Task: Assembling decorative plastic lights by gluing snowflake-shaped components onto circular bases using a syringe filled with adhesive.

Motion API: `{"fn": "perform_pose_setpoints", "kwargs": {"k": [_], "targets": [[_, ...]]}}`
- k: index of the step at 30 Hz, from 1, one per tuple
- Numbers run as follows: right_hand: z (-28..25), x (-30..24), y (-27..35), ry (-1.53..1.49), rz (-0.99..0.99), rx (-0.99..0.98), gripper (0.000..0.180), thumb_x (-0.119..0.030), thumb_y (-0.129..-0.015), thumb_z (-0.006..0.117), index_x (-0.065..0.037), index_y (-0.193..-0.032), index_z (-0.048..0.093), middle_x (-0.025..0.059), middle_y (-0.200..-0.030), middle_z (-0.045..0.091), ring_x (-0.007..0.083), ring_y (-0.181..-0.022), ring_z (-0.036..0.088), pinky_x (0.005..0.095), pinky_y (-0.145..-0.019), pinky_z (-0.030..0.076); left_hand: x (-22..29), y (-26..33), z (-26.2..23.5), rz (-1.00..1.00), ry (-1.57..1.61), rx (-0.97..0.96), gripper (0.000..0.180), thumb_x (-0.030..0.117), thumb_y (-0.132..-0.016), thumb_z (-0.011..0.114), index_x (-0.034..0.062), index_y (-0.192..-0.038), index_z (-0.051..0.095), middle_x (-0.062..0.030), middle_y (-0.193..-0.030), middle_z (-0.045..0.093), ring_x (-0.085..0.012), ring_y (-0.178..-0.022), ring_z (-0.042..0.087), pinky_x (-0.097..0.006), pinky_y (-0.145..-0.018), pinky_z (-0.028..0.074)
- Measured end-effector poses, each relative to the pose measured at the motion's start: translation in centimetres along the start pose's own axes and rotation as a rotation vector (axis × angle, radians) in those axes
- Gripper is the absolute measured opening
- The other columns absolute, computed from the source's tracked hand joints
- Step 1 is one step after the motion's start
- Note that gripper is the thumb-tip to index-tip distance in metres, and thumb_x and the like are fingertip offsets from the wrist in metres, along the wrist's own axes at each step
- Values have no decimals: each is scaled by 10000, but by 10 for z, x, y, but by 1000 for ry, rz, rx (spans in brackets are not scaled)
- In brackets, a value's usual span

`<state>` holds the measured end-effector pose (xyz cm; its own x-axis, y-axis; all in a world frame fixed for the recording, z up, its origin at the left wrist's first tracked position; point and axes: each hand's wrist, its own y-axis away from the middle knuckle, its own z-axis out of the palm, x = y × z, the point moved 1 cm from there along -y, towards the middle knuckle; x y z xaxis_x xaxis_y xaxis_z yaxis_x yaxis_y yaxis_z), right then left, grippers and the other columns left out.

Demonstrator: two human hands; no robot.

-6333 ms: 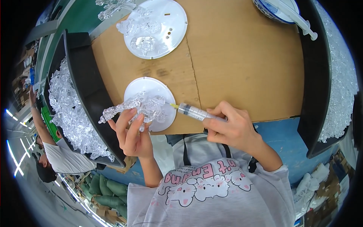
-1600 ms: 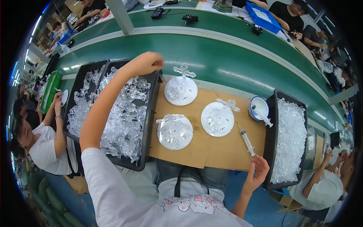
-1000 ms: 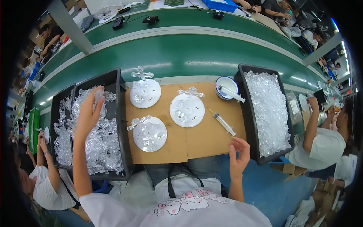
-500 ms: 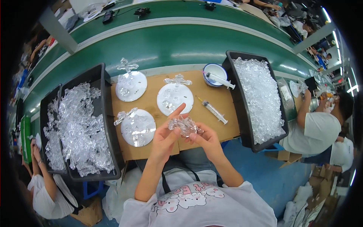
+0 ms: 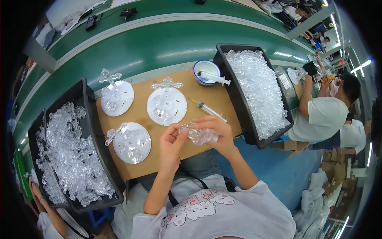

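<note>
Between my two hands, over the near edge of the cardboard, is a clear plastic figure piece [image 5: 199, 134]. My left hand [image 5: 172, 141] pinches its left end between thumb and fingers. From the right, my right hand [image 5: 219, 133] wraps over the same piece, its fingers lying across the top; the exact shape is partly hidden. Just beyond are white round discs bearing clear plastic parts: one disc [image 5: 179, 104] in the middle, one disc [image 5: 126, 95] at the far left and one disc [image 5: 143, 145] nearer. A syringe [image 5: 210, 110] lies beyond my right hand.
A black bin [image 5: 104, 159] of clear parts stands at left, another black bin [image 5: 238, 107] at right. Against the right bin sits a blue-rimmed bowl [image 5: 217, 65] with a second syringe [image 5: 215, 77] across it. A person [image 5: 326, 115] works at right; another person's arm [image 5: 38, 195] shows at left.
My right hand has turned over the clear piece, its fingers now across the top. My left index finger has curled in. The whole view has shifted and turned slightly.
</note>
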<state>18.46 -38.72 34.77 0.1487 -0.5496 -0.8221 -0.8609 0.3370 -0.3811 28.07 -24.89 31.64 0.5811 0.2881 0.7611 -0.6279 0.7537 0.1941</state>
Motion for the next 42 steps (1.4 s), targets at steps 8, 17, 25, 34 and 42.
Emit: {"fn": "perform_pose_setpoints", "kwargs": {"k": [8,17,25,34,42], "targets": [[-5,13,-4,-628,492,130,382,-10,-794,633,-3,-1154,509,144,-1090,620,192,-931,612,267,-720,479,25,-31,-13,597,-649,422,295,120,-888,592,30,-1168,568,-74,-1044,607,-133,-929,565,-259,-790,434],[-8,24,-8,-1072,576,116,343,-79,-841,592,-43,-1161,474,145,-1166,559,175,-1003,578,277,-758,474,18,-25,-1,552,-799,324,361,92,-837,644,23,-1177,545,-116,-1093,571,-227,-1048,524,-333,-839,417],[-6,8,-19,-787,596,224,505,-29,-835,622,5,-1295,416,156,-1192,573,212,-1072,580,320,-896,474,15,-115,-33,587,-837,326,564,104,-787,676,35,-1293,437,-203,-1153,558,-329,-1043,546,-381,-859,437],[-13,28,-10,-506,727,117,447,21,-829,617,23,-1246,459,132,-1097,627,187,-1006,616,298,-865,491,20,-58,-30,296,-771,208,419,119,-793,680,54,-1181,532,-152,-937,651,-277,-848,635,-351,-747,476],[20,42,-15,-113,603,-7,392,-27,-834,657,49,-1196,529,110,-1027,656,132,-958,618,240,-834,484,6,-50,-38,331,-731,229,383,150,-785,682,38,-1119,531,-173,-894,644,-330,-853,625,-409,-717,468]]}}
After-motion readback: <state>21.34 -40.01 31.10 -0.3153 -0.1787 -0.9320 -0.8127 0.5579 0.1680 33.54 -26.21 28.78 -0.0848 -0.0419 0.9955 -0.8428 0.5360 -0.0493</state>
